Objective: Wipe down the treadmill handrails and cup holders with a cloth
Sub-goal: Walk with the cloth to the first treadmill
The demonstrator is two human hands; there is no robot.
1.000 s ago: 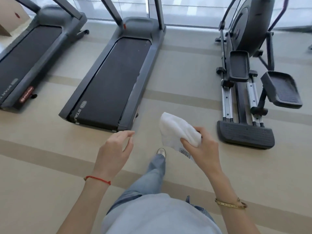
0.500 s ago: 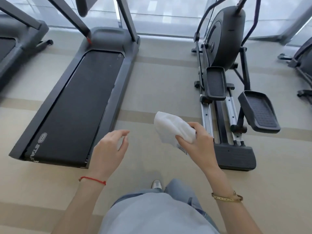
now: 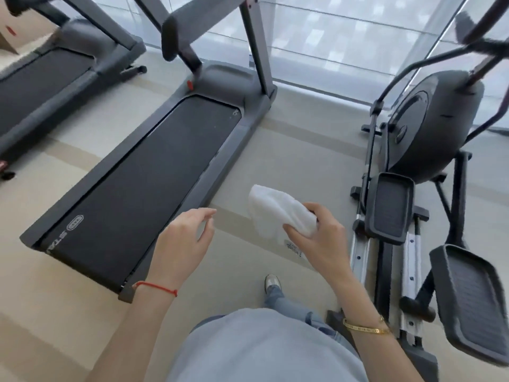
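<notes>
White cloth (image 3: pixel 278 209): it is bunched in the right hand, held in the air above the floor, between the treadmill and the elliptical machine; a small label hangs below it
Right hand (image 3: pixel 321 238): thumb and fingers are curled around the cloth and clasp it; a gold bracelet (image 3: pixel 367 328) sits on the wrist
Left hand (image 3: pixel 183 241): it carries nothing, the fingers are loosely bent and relaxed (no contact with the cloth), just beside the right hand; a red string (image 3: pixel 157 286) goes around the wrist
Treadmill (image 3: pixel 143 183): dark grey frame with black belt, it lies on the floor in front and to the left of the person, its rear corner near the left wrist; two grey uprights rise from its front end toward the window
Handrail (image 3: pixel 176 42): a dark padded bar, blurred, high at the top of the view, well apart from both hands
Second treadmill (image 3: pixel 49 78): at the far left, only partly visible
Elliptical machine (image 3: pixel 429 128): black, to the right of the person, with two pedals
Floor (image 3: pixel 303 139): beige with darker stripes
Person: light grey top, blue jeans, one shoe (image 3: pixel 272 282) visible below the hands
</notes>
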